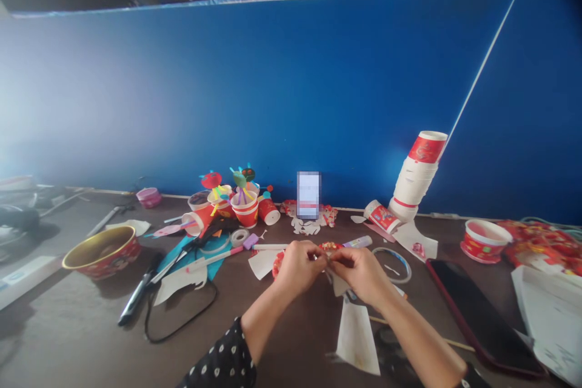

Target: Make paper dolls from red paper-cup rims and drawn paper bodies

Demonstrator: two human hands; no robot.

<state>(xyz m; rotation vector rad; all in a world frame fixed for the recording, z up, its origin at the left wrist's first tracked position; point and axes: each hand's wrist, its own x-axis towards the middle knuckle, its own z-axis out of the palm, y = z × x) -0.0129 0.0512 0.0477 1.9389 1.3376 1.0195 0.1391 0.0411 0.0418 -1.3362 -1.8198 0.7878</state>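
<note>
My left hand [296,270] and my right hand [361,271] meet over the middle of the table, fingertips pinched close together. Whatever small piece lies between the fingers is too hidden to name. A red patterned piece [276,263] shows at the left hand's outer edge, and another red piece [330,247] just behind the fingertips. Beneath the right hand hangs or lies a pale scrap [340,285]; I cannot tell which. Closer to me lies a white paper piece [357,336]. Right of the hands is a pale ring [406,265], with a capped tube [359,242] behind.
A phone [309,195] stands upright at the back above white scraps. Leftward are decorated paper cups [245,213], a hot-iron-like tool [136,297] with a cord and a gold-rimmed bowl [102,259]. Rightward are a leaning cup stack [414,185], a dark phone [482,315] and a wooden stick [459,345].
</note>
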